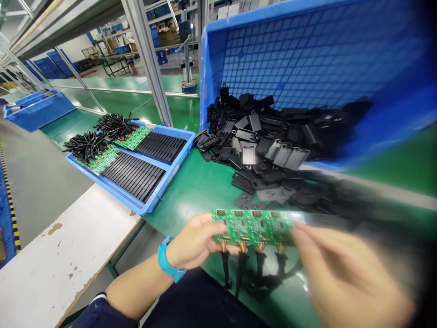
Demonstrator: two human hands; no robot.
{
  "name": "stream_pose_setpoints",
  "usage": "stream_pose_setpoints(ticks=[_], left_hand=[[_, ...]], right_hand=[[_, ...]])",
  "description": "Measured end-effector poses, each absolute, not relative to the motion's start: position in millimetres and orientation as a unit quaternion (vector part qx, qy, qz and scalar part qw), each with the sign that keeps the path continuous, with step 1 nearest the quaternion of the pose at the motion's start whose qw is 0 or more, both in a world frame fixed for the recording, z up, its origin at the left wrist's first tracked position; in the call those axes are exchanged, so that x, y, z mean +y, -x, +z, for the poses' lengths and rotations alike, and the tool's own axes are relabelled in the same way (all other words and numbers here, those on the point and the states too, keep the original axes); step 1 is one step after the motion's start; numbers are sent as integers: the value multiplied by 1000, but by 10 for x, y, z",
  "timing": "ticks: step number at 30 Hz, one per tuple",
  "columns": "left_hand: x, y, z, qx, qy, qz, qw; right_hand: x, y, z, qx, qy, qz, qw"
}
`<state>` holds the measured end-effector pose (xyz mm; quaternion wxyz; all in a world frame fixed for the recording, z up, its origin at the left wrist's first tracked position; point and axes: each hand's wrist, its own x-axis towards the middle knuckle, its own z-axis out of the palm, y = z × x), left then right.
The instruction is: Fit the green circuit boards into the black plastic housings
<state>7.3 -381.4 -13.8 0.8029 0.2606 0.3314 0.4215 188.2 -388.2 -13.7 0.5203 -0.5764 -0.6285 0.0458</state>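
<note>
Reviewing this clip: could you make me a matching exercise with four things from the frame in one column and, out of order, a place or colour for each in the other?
Things
1. Circuit-board strip
2. Wristband
3. Shallow tray
4. Loose casings

Place or colour
A. Black and grey, heaped at the mouth of the big blue bin
B. Held in the left hand
C. Blue, carrying bundled black cables
D. Turquoise, worn on the wrist

Pairs: 1-B, 2-D, 3-C, 4-A
</note>
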Motion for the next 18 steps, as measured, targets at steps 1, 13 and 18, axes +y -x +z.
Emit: stream_pose_setpoints(ticks=[1,13,18], left_hand=[[-3819,-77,-136,332,-259,421,803],[-3872,-70,-120,332,-251,414,809],[-3880,-72,-119,328,-240,411,816]], right_hand=[[-3885,-1873,-133,-640,570,40,514],[-3928,-1870,-152,-666,567,31,483],[-4021,-1843,-139,-638,606,52,473]])
